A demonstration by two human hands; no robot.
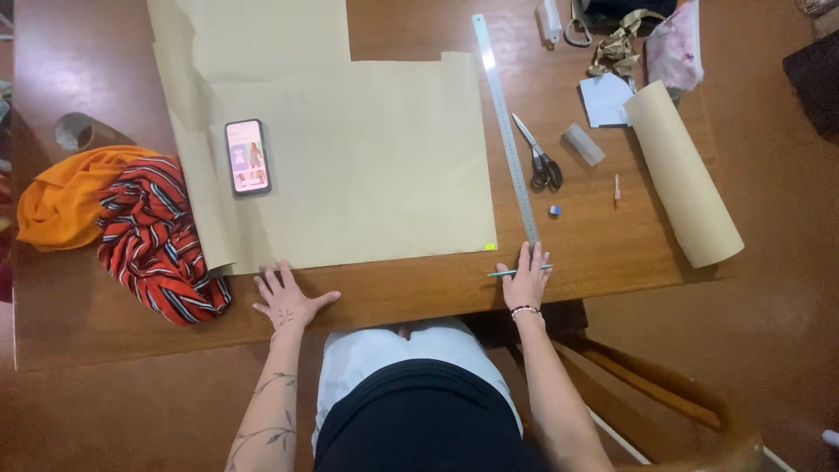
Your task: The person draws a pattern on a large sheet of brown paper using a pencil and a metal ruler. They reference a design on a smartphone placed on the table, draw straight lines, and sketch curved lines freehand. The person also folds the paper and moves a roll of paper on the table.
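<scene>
A large sheet of tan paper (367, 157) lies flat on the wooden table (419, 293). My left hand (287, 300) rests flat on the table just below the paper's near edge, fingers spread, holding nothing. My right hand (527, 278) lies on the table at the near end of a long metal ruler (505, 127), fingertips touching it. A green pencil (520, 272) lies under its fingers. The ruler runs along the paper's right edge.
A phone (248, 156) with a lit screen lies on the paper. Orange cloth (65, 197) and red striped cloth (157, 240) sit at the left. Scissors (540, 157), a small grey block (582, 144), a paper roll (682, 175) and a chair (664, 393) are to the right.
</scene>
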